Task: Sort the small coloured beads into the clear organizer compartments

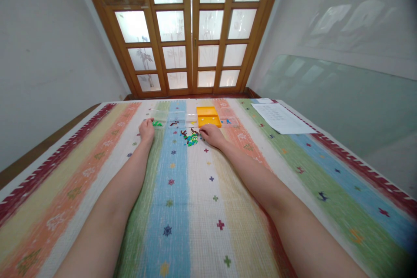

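My left hand (147,130) is at the left side of a clear box holding small green pieces (157,124). Its fingers are curled together, and anything between them is too small to make out. At the right edge of a loose pile of small mixed pieces (191,138), green, blue, yellow and dark red, is my right hand (210,134). Those fingers bend inward and press together, their tips partly hidden. Beyond the pile, dark red pieces (174,123) lie in another clear box. Just behind my right hand stands an open yellow box (209,111) with a few pale pieces inside.
A clear box with blue pieces (226,121) is right of the yellow box. Printed paper sheets (282,117) lie at the table's far right. A striped cloth (202,208) covers the table. Wooden doors with glass panes (176,26) stand beyond.
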{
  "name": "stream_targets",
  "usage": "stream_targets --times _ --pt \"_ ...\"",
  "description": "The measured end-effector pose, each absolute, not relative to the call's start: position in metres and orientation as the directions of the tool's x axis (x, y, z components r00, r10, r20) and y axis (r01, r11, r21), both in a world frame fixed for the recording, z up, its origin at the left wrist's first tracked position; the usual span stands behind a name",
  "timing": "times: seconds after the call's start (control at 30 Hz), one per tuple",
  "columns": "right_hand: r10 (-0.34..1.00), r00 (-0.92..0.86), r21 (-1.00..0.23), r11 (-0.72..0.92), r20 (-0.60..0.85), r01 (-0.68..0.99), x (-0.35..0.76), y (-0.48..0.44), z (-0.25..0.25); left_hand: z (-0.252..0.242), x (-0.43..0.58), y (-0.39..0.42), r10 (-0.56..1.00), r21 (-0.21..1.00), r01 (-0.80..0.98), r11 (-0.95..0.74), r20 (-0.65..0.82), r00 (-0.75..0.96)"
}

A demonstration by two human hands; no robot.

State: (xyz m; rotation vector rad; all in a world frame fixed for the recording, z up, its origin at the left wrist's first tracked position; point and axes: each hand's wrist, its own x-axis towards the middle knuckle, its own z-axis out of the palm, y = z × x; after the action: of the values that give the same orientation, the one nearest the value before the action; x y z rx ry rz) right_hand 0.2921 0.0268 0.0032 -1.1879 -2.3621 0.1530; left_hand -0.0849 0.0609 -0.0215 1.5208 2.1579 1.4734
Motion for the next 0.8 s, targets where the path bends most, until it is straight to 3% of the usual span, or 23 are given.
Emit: stream_targets --times 0.43,0.8 --pt "0.795 -0.501 -0.312 0.599 0.343 0.737 0.291 0.025 0.005 -0.014 -0.073 0.05 0.817 0.73 0.677 0.093 0.333 -0.471" --pt "0.8 -0.498 -0.312 0.593 0.336 0.742 0.291 0.023 0.008 -0.013 -0.068 0.045 0.81 0.638 0.765 0.094 0.398 -0.431"
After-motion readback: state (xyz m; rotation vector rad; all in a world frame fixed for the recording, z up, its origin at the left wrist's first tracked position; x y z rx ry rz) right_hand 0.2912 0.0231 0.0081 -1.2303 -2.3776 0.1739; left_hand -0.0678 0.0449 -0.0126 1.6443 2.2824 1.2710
